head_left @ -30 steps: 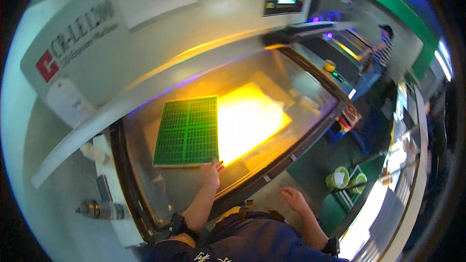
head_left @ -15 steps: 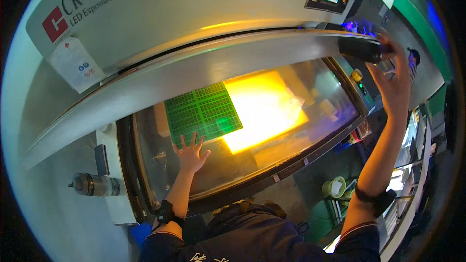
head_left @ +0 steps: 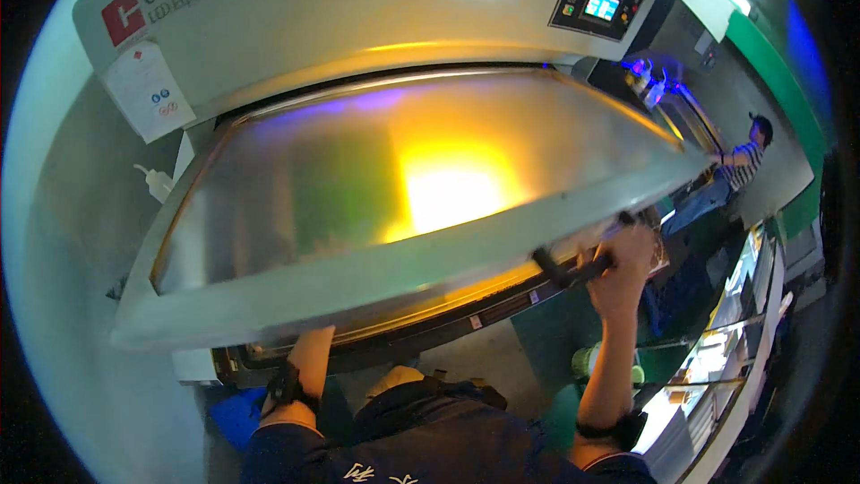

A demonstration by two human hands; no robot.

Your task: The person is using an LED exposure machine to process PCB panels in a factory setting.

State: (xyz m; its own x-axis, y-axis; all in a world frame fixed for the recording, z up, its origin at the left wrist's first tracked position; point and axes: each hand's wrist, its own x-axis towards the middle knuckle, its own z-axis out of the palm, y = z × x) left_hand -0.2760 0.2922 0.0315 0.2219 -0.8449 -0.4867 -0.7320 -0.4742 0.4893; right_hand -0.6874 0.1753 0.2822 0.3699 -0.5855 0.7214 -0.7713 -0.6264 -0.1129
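Observation:
My right hand [head_left: 627, 260] is closed round the black handle [head_left: 568, 269] on the lid's front edge. The wide pale-framed lid [head_left: 412, 282] with its see-through sheet stands tilted, partly lowered over the exposure machine's bed [head_left: 448, 303]. My left forearm [head_left: 310, 360] reaches in under the lid's front edge, which hides the left hand and its fingers. Through the sheet a blurred green panel [head_left: 345, 184] shows at the left, beside a bright yellow-white glow [head_left: 457, 193].
A control panel with a lit screen [head_left: 602, 5] is on the machine's upper right. Further off to the right is another person [head_left: 748, 157] in a striped top. A pale green bucket [head_left: 587, 362] stands on the floor at right; a white squeeze bottle [head_left: 158, 183] is at left.
My right hand has pulled the lid down and toward me by its handle. The lid now covers the bed and my left hand, which lay spread at the green panel's near edge.

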